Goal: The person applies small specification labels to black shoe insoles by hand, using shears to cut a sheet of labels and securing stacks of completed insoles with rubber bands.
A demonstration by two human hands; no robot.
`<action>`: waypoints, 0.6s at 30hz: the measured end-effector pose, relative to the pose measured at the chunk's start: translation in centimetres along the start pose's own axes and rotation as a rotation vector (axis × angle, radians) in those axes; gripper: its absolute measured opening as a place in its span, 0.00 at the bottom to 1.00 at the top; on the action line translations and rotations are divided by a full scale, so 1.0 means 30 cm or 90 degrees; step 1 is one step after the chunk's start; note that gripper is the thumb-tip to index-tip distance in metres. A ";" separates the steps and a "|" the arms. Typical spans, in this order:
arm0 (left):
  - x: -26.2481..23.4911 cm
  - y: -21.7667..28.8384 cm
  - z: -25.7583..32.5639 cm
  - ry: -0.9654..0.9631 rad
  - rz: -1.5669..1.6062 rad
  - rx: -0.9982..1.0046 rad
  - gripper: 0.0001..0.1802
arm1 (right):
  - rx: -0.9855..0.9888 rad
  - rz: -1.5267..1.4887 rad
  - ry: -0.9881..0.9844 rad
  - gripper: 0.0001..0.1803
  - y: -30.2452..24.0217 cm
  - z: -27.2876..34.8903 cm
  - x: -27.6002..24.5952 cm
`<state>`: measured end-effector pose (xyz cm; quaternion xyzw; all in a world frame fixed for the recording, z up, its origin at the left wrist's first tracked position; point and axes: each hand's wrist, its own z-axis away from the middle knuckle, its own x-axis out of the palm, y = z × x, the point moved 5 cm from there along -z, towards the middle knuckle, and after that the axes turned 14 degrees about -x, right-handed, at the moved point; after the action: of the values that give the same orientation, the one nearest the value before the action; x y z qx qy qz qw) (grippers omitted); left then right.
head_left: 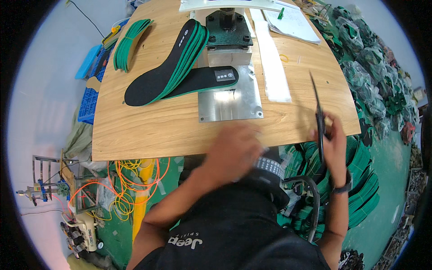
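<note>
My right hand (332, 137) grips a pair of black scissors (319, 119) at the table's front right, blades pointing away from me. Blurred by motion, my left hand (236, 148) is over the front edge with its fingers bent; whether it holds anything is unclear. Just beside it, a strip with rows of small white marks (269, 166) lies over my lap. Black insoles with green edges (180, 67) are stacked on the table, partly fanned out. The lowest one (202, 81) reaches across a metal plate (229, 105) and carries a small label patch at its end.
A press-like metal fixture (228, 33) stands at the far middle. Right of it are a white strip (273, 67) and papers (292, 24) with a green pen. More green insoles (130, 45) lie far left. Bundles of green pieces (360, 189) sit below the right edge; hoses (126, 189) lie left.
</note>
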<state>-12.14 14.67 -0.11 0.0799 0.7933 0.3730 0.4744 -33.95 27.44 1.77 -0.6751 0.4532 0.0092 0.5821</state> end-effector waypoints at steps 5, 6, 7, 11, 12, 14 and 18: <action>0.107 0.204 0.055 -0.343 0.192 0.059 0.08 | -0.146 0.239 -0.004 0.24 0.129 -0.255 -0.065; 0.086 0.201 0.048 -0.286 0.220 0.081 0.08 | -0.153 0.271 -0.019 0.23 0.144 -0.290 -0.075; 0.061 0.200 0.039 -0.228 0.248 0.103 0.08 | -0.160 0.303 -0.033 0.23 0.152 -0.319 -0.083; -0.055 0.088 0.006 -0.115 0.292 -0.023 0.08 | -0.345 0.607 0.034 0.22 0.083 -0.341 -0.067; -0.072 0.050 0.018 -0.091 0.332 -0.089 0.09 | -0.362 0.512 0.044 0.23 0.027 -0.293 -0.019; -0.101 -0.022 0.057 -0.034 0.405 -0.234 0.12 | -0.297 0.145 -0.087 0.23 -0.151 -0.154 0.143; -0.144 -0.044 0.058 0.085 0.420 -0.277 0.10 | -0.202 -0.198 -0.289 0.11 -0.304 0.072 0.383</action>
<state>-8.12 12.56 1.53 0.2034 0.6567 0.6691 0.2823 -20.38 21.43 1.97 -0.7996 0.1960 0.1410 0.5499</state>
